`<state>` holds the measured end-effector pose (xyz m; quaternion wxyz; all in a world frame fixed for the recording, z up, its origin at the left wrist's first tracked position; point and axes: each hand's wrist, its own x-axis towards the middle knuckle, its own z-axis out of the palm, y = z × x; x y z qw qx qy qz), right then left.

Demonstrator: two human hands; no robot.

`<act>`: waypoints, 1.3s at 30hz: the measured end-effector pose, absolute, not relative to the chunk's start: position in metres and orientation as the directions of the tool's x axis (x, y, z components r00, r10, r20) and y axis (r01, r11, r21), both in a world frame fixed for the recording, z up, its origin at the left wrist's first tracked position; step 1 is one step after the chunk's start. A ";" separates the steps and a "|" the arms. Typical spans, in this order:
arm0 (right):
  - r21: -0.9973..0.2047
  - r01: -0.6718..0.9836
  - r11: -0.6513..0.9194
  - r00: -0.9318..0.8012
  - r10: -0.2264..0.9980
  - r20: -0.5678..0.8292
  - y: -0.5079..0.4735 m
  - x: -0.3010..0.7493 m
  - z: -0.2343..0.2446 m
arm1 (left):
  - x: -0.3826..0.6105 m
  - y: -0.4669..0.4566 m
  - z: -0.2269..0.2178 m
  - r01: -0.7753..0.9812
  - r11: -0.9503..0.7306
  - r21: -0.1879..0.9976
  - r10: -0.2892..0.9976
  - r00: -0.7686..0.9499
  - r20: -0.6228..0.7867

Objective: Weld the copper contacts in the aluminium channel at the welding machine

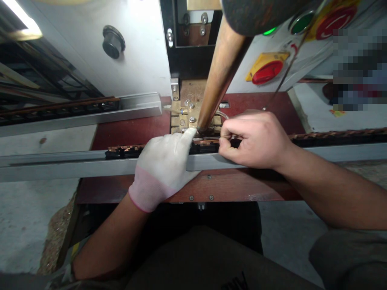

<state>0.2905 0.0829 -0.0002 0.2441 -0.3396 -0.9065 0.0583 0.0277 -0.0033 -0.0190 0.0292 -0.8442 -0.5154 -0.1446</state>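
My left hand [165, 161], in a white glove with a pink cuff, lies across a long grey metal channel [202, 162], fingers bent over its far side and thumb on the near side. A black strip with copper pieces [123, 151] sits along this channel. The left index fingertip is by the lower end of a thick copper rod [222, 64], above a brass fixture [192, 110]. On the right, my bare right hand [254, 139] is closed in a pinch over the strip. What lies between its thumb and index finger is too hidden to name.
A second grey channel [136, 108] with a similar strip lies at the left. Behind are a white machine panel with a black knob [113, 42], a red rotary switch [267, 72] and a red stop button [336, 19]. The dark red base plate [242, 185] runs underneath.
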 end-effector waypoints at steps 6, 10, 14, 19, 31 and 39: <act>-0.304 0.555 0.774 -0.658 0.633 0.408 0.083 0.292 0.000 | 0.027 -0.003 -0.019 0.865 -0.493 0.092 0.844 0.450 0.292; -0.290 0.505 0.813 -0.661 0.580 0.476 0.083 0.293 -0.001 | 0.027 -0.003 -0.015 0.866 -0.497 0.058 0.846 0.468 0.256; -0.285 0.515 0.808 -0.674 0.587 0.449 0.082 0.292 -0.001 | 0.027 -0.003 -0.015 0.856 -0.515 0.054 0.832 0.483 0.275; -0.281 0.562 0.778 -0.652 0.626 0.428 0.082 0.290 -0.001 | 0.028 -0.003 -0.017 0.863 -0.504 0.045 0.835 0.473 0.282; -0.299 0.604 0.739 -0.665 0.674 0.322 0.081 0.288 0.005 | 0.028 -0.004 -0.020 0.865 -0.498 0.063 0.837 0.461 0.296; -0.348 0.543 0.765 -0.721 0.636 0.274 0.081 0.288 0.008 | 0.027 -0.004 -0.020 0.863 -0.497 0.088 0.839 0.453 0.302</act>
